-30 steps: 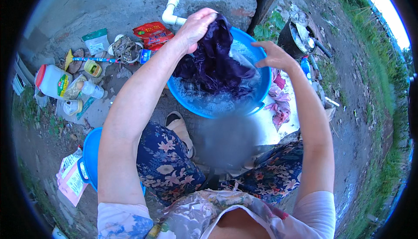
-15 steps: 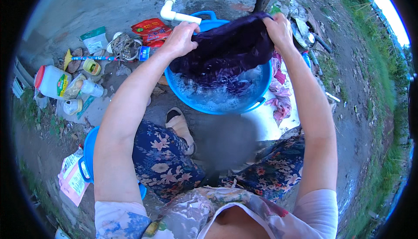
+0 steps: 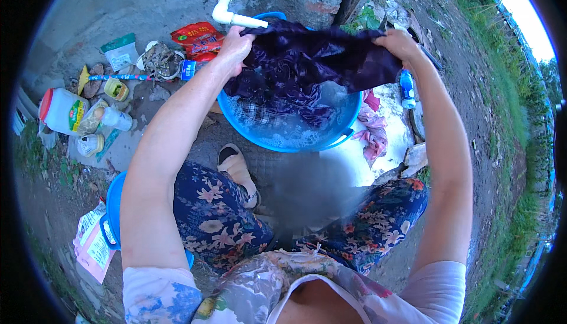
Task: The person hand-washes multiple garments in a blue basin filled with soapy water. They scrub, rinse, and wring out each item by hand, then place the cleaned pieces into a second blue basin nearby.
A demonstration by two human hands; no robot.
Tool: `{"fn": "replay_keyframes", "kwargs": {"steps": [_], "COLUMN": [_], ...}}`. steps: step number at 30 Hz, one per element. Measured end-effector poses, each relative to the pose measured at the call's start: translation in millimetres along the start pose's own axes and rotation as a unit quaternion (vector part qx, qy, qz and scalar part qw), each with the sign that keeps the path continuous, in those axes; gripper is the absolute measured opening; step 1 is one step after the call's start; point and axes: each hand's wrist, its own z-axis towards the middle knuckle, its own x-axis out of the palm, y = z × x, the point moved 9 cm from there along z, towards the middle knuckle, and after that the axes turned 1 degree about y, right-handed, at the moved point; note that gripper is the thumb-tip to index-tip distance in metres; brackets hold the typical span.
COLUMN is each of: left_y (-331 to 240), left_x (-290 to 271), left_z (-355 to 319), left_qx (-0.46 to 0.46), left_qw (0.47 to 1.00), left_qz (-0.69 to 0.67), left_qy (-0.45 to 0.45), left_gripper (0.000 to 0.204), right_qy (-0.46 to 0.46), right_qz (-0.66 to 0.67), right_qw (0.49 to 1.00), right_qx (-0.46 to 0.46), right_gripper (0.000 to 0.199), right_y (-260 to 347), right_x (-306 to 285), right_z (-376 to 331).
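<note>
A wet, dark purple piece of clothing (image 3: 313, 58) is stretched between my two hands above a blue basin (image 3: 266, 143). My left hand (image 3: 237, 51) grips its left end, close to the mouth of a white pipe (image 3: 245, 21). At the right end, my right hand (image 3: 399, 44) pinches the cloth's upper edge, out past the basin's rim. The lower folds hang into sudsy water (image 3: 295, 138). Checked fabric (image 3: 253, 111) shows in the water below the folds. What kind of garment the purple piece is, I cannot tell.
Right of the basin, pink clothing (image 3: 373, 132) lies on a white surface beside a blue bottle (image 3: 407, 89). Red packets (image 3: 198, 38), a red-lidded jar (image 3: 61, 111) and small containers stand along the left. Another blue tub (image 3: 113, 206) is by my left arm.
My hands have moved farther apart, the right one outward to the right. The purple cloth is now spread wider across the basin, with its right end beyond the rim.
</note>
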Motion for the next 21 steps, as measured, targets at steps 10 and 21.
{"fn": "replay_keyframes", "kwargs": {"steps": [10,21], "left_y": [-97,-61], "left_x": [97,34], "left_z": [-56,-29], "left_qx": [0.276,0.216], "left_qw": [0.928,0.964], "left_qz": [0.22,0.096], "left_qy": [0.117,0.126], "left_gripper": [0.029,0.079], "right_qy": [0.087,-0.117], "right_qz": [0.276,0.446], "right_qw": [0.946,0.863], "right_qx": [-0.144,-0.206], "right_gripper": [0.047,0.031], "right_y": [120,179], "right_x": [109,-112], "right_z": [-63,-30]}}
